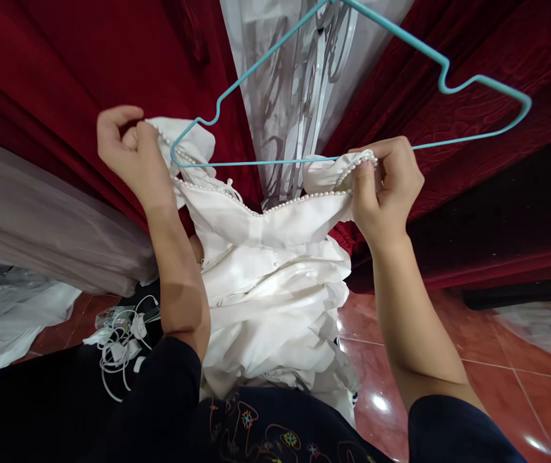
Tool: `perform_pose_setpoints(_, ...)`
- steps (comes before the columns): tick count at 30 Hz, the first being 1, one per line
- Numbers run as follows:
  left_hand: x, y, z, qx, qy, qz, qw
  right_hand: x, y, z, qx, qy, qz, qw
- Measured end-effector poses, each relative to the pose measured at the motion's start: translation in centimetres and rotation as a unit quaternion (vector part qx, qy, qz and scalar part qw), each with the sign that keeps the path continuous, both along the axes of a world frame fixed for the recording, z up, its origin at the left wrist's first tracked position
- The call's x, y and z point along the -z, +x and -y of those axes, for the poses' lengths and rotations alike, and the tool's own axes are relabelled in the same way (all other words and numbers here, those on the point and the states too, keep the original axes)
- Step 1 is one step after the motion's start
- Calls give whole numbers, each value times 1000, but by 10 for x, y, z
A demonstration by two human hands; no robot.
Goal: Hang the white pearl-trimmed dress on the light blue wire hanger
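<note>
A white dress (265,231) with a pearl-trimmed neckline hangs between my two hands, its skirt bunched in folds against my front. My left hand (128,145) is closed on its left shoulder strap (193,138), at the pearl edge. On the other side my right hand (391,186) pinches the right strap (335,172) between thumb and fingers. A light blue hanger (265,61) is tilted above the neckline. The hanger's left end overlaps the left strap; whether it passes through is unclear. Its lower bar runs behind my right hand, and the right end sticks out beyond it.
Dark red drapes (125,58) stand on both sides, with white sheer fabric and a pale metal frame (321,83) between them. White cables (121,347) lie on a black surface at the lower left. Red tiles (487,360) cover the floor, with white tulle (545,328) at right.
</note>
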State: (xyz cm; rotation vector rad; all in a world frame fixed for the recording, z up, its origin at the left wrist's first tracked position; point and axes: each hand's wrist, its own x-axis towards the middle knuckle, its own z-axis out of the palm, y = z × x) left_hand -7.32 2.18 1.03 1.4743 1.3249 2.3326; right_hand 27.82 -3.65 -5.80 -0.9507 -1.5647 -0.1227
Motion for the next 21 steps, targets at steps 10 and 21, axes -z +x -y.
perform_pose_setpoints(10,-22,89,36,163,63,-158,972,3,-5,-6,7,0,-21,1000)
perform_pose_setpoints(21,40,156,70,485,-184,269,811,-3,-9,9,3,-69,-23,997)
